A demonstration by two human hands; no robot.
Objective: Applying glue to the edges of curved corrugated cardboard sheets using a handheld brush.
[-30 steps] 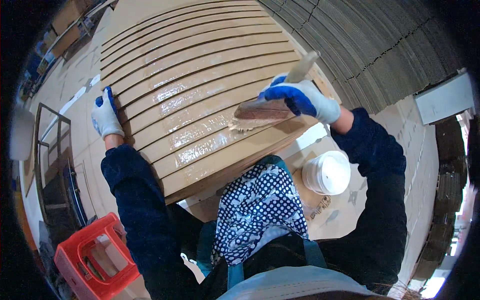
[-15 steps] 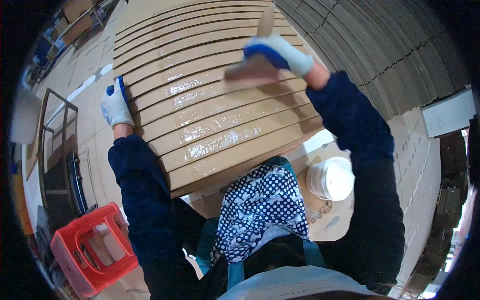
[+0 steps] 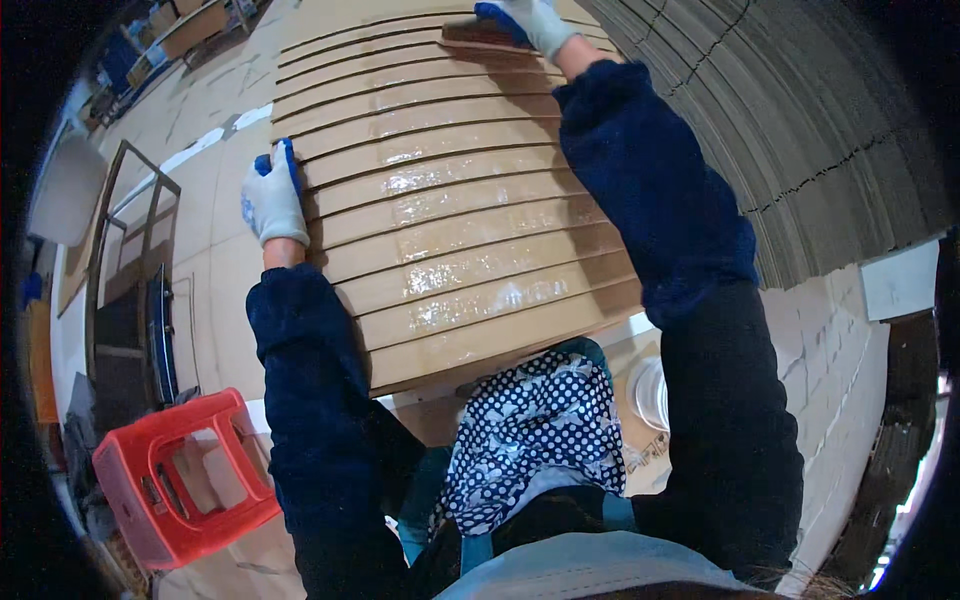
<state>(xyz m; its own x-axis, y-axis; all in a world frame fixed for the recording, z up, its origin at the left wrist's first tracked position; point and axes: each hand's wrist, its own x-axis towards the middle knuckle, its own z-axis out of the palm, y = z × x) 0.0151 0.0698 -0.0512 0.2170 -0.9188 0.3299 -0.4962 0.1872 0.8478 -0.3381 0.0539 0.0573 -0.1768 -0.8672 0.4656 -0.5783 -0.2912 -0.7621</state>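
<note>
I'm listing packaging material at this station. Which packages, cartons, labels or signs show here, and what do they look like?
Fanned cardboard sheets: centre, brown overlapping strips, some glossy wet.
Stacked cardboard: upper right, grey-brown layered edges.
Red crate: lower left, open plastic.
White round container: right of centre, partly hidden.
No readable labels or signs.

The fanned cardboard sheets [image 3: 450, 230] are tan-brown, striped by dark step lines, with a pale wet sheen on the strips nearest the person; the left hand [image 3: 272, 200], at nine o'clock of the stack, wears a white glove with blue fingertips; the right hand [image 3: 525, 22], at twelve o'clock, wears the same white and blue; both sleeves [image 3: 320, 410] are dark navy; the scarf [image 3: 535, 430] at six o'clock is navy with white polka dots; the stool [image 3: 175, 490] at eight o'clock is bright red; the tub [image 3: 652, 392] at four o'clock is white; the stacked cardboard [image 3: 800, 130] at two o'clock is grey-brown, finely lined.
</note>
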